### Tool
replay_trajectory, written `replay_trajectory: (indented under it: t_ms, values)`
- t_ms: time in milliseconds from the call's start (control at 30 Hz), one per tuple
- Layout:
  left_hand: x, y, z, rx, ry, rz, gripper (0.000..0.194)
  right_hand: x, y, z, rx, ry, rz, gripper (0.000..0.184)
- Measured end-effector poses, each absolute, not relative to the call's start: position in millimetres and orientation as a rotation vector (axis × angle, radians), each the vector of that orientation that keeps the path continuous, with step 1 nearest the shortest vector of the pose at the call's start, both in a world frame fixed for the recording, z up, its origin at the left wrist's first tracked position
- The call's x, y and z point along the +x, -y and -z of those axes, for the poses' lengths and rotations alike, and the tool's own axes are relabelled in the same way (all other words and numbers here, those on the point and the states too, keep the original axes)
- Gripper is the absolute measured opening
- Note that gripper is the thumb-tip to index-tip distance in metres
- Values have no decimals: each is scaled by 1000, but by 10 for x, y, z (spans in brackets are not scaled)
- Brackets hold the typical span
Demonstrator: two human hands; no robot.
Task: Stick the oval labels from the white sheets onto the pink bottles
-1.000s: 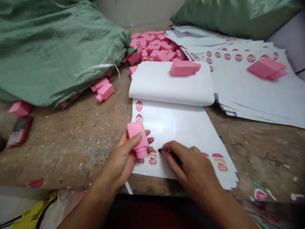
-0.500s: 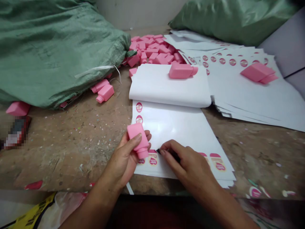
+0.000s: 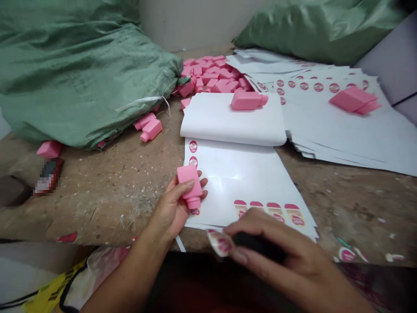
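My left hand [image 3: 176, 202] is wrapped round a small pink plastic bottle [image 3: 190, 184], its neck pointing down toward me and the thumb across its flat side. In my right hand [image 3: 276, 252], a peeled sticker [image 3: 220, 243] with a pink and cream print is pinched between thumb and fingertips, in front of the sheet's near edge. A dark thing partly shows inside that hand; I cannot make out what it is. The white sticker sheet [image 3: 241, 174] lies under both hands, with several labels [image 3: 294, 215] along its near edge and round ones [image 3: 193, 146] at its left.
A folded-back sheet [image 3: 228, 126] bears a pink bottle [image 3: 248, 100]. More sheets [image 3: 342, 139] lie at right under another bottle [image 3: 353, 101]. Pink bottles [image 3: 211, 74] are heaped at the back beside a green sack [image 3: 91, 82]; a second sack [image 3: 319, 32] stands behind the sheets.
My right hand has peeled a sticker off the sheet and drawn it toward me, to the front edge. My left hand keeps the bottle, slightly higher in view. The view has shifted a little.
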State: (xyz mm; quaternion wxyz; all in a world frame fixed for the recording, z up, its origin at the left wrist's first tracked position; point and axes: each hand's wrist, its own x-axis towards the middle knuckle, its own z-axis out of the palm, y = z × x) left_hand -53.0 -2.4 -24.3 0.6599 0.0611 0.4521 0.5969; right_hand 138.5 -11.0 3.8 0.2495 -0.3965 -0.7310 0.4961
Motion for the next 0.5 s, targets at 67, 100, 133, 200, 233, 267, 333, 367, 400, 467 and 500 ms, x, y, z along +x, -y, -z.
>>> replay_trajectory:
  t_ms: [67, 100, 133, 200, 233, 267, 333, 367, 400, 467, 500]
  values:
    - [-463, 113, 201, 216, -1033, -1318, 46, 1373, 62, -100, -1163, 1813, -1258, 8]
    - [-420, 166, 181, 241, -1021, -1292, 46, 1359, 45, -107, -1202, 1729, -1236, 9]
    - [-372, 219, 165, 252, -998, -1270, 45, 1341, 36, -102, -1224, 1655, -1242, 10]
    - [-273, 313, 147, 233, -934, -1257, 39, 1296, 40, -69, -1233, 1531, -1298, 10]
    - [-226, 347, 145, 219, -904, -1265, 36, 1272, 50, -50, -1219, 1474, -1319, 9]
    - [-183, 372, 145, 208, -880, -1280, 34, 1250, 62, -32, -1201, 1424, -1333, 10]
    - [-120, 394, 149, 205, -852, -1305, 35, 1220, 86, -7, -1169, 1360, -1336, 17]
    - [-99, 396, 150, 212, -849, -1311, 36, 1212, 95, -1, -1159, 1353, -1331, 19]
    - [-86, 395, 151, 219, -851, -1315, 38, 1210, 101, 2, -1149, 1363, -1322, 20]
    - [-76, 391, 149, 228, -861, -1313, 41, 1214, 108, 1, -1127, 1407, -1292, 17]
    - [-76, 390, 149, 231, -868, -1305, 43, 1217, 109, -1, -1117, 1431, -1276, 15]
